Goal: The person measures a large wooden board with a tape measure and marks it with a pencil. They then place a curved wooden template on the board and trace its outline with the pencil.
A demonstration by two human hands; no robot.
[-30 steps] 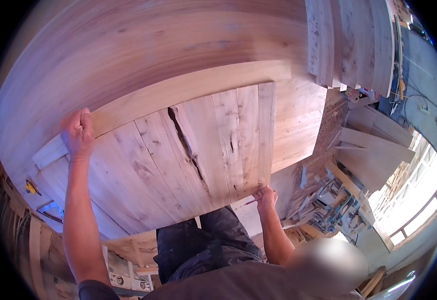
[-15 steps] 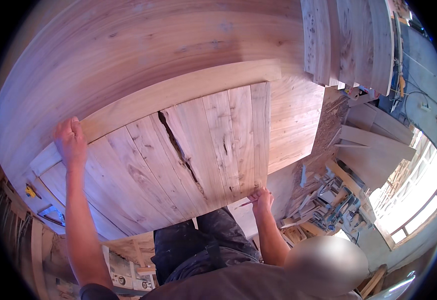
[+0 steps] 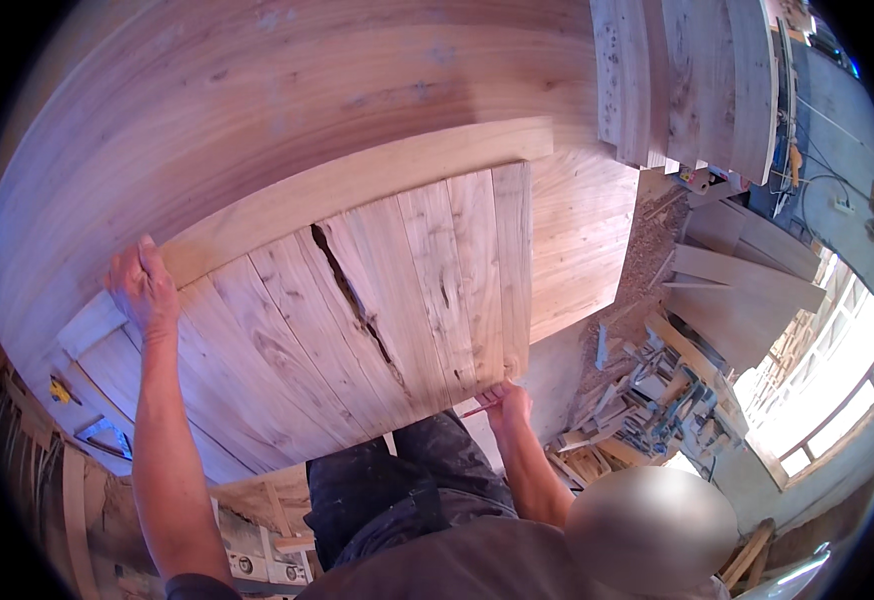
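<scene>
The left hand [image 3: 143,288] gripped the far left corner of the cracked plank panel [image 3: 357,320] while the right hand [image 3: 507,405], holding a pencil [image 3: 479,409], pinched its near right corner. Over the last second, the panel had shifted slightly leftward on the workbench [image 3: 257,110], its planks running away from the person, its long axis crosswise.

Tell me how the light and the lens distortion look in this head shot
Head view: daylight blows out the window at lower right to white; the cracked wooden panel is evenly lit, without glare. Fisheye bends the long plank behind it into an arc, and the corners go black. Left hand and right hand look sharp.
</scene>
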